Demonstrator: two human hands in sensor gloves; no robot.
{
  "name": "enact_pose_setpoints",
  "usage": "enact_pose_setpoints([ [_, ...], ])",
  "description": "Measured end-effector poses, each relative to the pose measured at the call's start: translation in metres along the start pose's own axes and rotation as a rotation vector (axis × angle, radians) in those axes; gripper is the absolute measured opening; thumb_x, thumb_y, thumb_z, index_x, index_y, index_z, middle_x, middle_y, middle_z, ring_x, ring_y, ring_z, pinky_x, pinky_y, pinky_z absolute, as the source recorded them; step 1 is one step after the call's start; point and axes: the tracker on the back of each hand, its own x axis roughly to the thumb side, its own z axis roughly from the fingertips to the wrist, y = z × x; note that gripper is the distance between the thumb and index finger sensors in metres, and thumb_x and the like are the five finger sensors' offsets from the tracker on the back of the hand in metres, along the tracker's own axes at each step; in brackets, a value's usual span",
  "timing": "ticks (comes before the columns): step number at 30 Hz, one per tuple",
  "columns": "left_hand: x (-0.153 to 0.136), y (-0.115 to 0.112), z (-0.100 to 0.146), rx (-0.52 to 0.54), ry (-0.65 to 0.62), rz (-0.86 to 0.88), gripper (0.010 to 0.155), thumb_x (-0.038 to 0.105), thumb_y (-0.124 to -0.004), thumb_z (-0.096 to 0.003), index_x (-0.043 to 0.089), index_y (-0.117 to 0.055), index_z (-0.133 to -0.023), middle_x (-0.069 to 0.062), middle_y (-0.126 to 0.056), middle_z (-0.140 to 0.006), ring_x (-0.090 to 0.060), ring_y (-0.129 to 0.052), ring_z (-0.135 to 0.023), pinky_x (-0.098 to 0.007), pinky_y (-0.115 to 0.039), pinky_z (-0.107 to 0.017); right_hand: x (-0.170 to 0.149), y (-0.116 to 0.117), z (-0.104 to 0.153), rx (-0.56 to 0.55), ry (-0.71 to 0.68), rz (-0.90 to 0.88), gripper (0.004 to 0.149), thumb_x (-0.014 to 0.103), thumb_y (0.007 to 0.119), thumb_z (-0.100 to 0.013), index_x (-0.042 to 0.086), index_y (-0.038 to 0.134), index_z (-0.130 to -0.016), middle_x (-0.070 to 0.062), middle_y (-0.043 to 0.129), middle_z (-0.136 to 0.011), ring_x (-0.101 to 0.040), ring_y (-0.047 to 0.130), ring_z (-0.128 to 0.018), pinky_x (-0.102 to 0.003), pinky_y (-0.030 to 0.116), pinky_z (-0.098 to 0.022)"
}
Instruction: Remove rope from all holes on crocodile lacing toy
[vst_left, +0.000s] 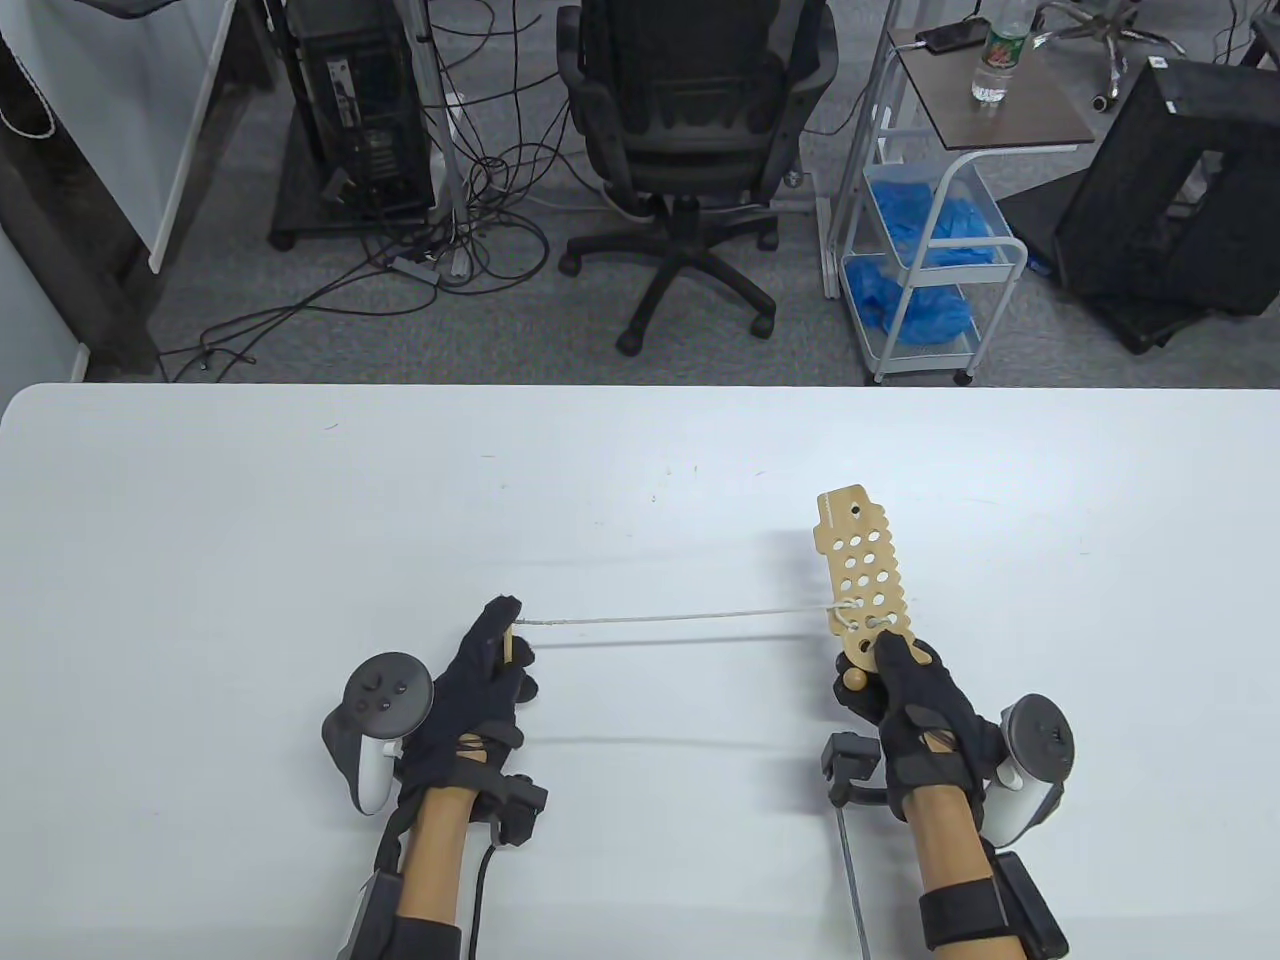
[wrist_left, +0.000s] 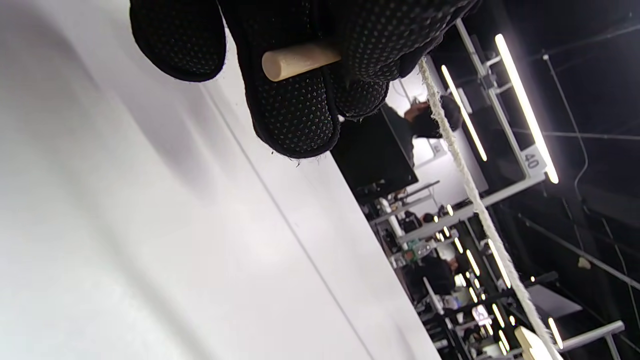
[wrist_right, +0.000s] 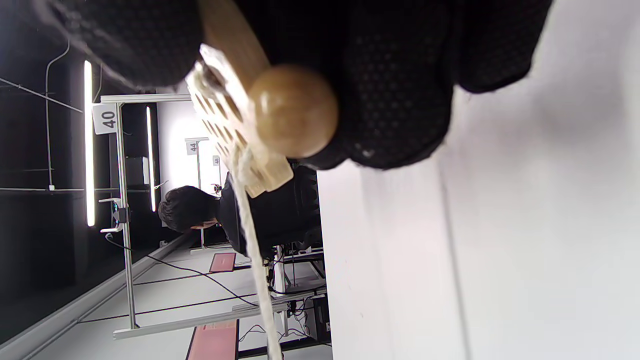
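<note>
My right hand (vst_left: 905, 690) grips the near end of the wooden crocodile lacing board (vst_left: 862, 570), which stands tilted above the white table (vst_left: 300, 480). A round wooden bead (vst_left: 853, 679) shows at the board's near end, large in the right wrist view (wrist_right: 294, 112). The white rope (vst_left: 680, 618) still passes through holes close to my right hand and runs taut to the left. My left hand (vst_left: 492, 672) pinches the wooden needle (vst_left: 509, 645) at the rope's end, seen as a peg (wrist_left: 298, 60) in the left wrist view, with the rope (wrist_left: 470, 185) leading away.
Beyond the table's far edge stand a black office chair (vst_left: 690, 110), a white cart with blue bags (vst_left: 925, 250) and cables on the floor. A person sits in the background of both wrist views.
</note>
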Motion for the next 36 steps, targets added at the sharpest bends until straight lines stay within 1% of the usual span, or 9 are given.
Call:
enact_pose_setpoints([
  [5,-0.006,0.008,0.002,0.083,0.008,0.078,0.066,0.022,-0.081,-0.0508,0.049,-0.056,-0.107,0.007,-0.088,-0.094,-0.013,-0.102,-0.071,-0.053,-0.076,-0.066,0.001,-0.002,0.000,-0.006,0.007,-0.023,0.048,0.037,0.083,-0.041,0.005,0.083,-0.078,-0.023,0.097,-0.064,-0.038,0.099,-0.044,-0.064,0.073,-0.048],
  [10,-0.010,0.013,0.002,0.126,0.018,0.075,0.064,0.024,-0.080,-0.0516,0.050,-0.057,-0.105,0.009,-0.090,-0.094,-0.012,-0.103,-0.073,-0.051,-0.077,-0.066,0.000,-0.004,-0.001,-0.010,0.017,-0.051,0.048,0.037,0.083,-0.041,0.005,0.082,-0.078,-0.023,0.096,-0.064,-0.038,0.098,-0.045,-0.063,0.073,-0.049],
  [13,-0.012,0.017,0.004,0.175,0.017,0.088,0.061,0.026,-0.080,-0.0518,0.050,-0.059,-0.104,0.011,-0.093,-0.092,-0.011,-0.104,-0.074,-0.051,-0.078,-0.066,0.000,-0.006,-0.001,-0.015,0.028,-0.077,0.048,0.037,0.083,-0.041,0.006,0.082,-0.078,-0.023,0.096,-0.064,-0.038,0.098,-0.045,-0.064,0.073,-0.049],
  [14,-0.013,0.018,0.004,0.184,0.018,0.098,0.057,0.034,-0.077,-0.0518,0.050,-0.059,-0.103,0.011,-0.094,-0.092,-0.011,-0.104,-0.074,-0.051,-0.078,-0.066,-0.001,-0.006,-0.001,-0.016,0.031,-0.083,0.048,0.037,0.083,-0.042,0.006,0.082,-0.078,-0.023,0.096,-0.064,-0.038,0.098,-0.045,-0.063,0.073,-0.049],
  [20,-0.019,0.021,0.005,0.215,0.059,0.171,0.052,0.038,-0.076,-0.0518,0.047,-0.059,-0.101,0.014,-0.097,-0.089,-0.010,-0.105,-0.072,-0.050,-0.079,-0.065,-0.003,-0.009,-0.002,-0.022,0.046,-0.127,0.048,0.038,0.082,-0.042,0.006,0.081,-0.079,-0.022,0.096,-0.065,-0.037,0.098,-0.046,-0.063,0.073,-0.049],
  [23,-0.023,0.025,0.007,0.251,0.092,0.191,0.051,0.041,-0.076,-0.0517,0.046,-0.059,-0.100,0.016,-0.098,-0.089,-0.007,-0.106,-0.069,-0.048,-0.080,-0.065,-0.005,-0.009,-0.003,0.000,0.050,-0.178,0.049,0.039,0.081,-0.043,0.007,0.080,-0.079,-0.021,0.096,-0.066,-0.037,0.098,-0.047,-0.062,0.073,-0.050],
  [25,-0.026,0.026,0.007,0.262,0.115,0.221,0.050,0.042,-0.075,-0.0516,0.045,-0.059,-0.099,0.017,-0.098,-0.088,-0.006,-0.106,-0.068,-0.047,-0.080,-0.065,-0.006,-0.009,-0.004,0.010,0.056,-0.224,0.049,0.039,0.081,-0.043,0.007,0.080,-0.080,-0.021,0.095,-0.067,-0.036,0.098,-0.047,-0.062,0.073,-0.050],
  [30,-0.036,0.027,0.008,0.272,0.177,0.375,0.049,0.044,-0.075,-0.0516,0.043,-0.059,-0.098,0.018,-0.098,-0.087,-0.005,-0.106,-0.068,-0.046,-0.080,-0.065,-0.010,-0.010,-0.005,0.032,0.065,-0.316,0.049,0.040,0.080,-0.044,0.008,0.079,-0.081,-0.020,0.095,-0.068,-0.035,0.098,-0.049,-0.062,0.073,-0.051],
  [36,-0.045,0.028,0.010,0.290,0.235,0.489,0.049,0.044,-0.074,-0.0518,0.042,-0.058,-0.098,0.018,-0.097,-0.087,-0.004,-0.105,-0.068,-0.045,-0.080,-0.065,-0.013,-0.013,-0.006,0.021,0.084,-0.373,0.049,0.041,0.078,-0.045,0.009,0.077,-0.082,-0.019,0.094,-0.070,-0.034,0.098,-0.050,-0.061,0.073,-0.052],
])
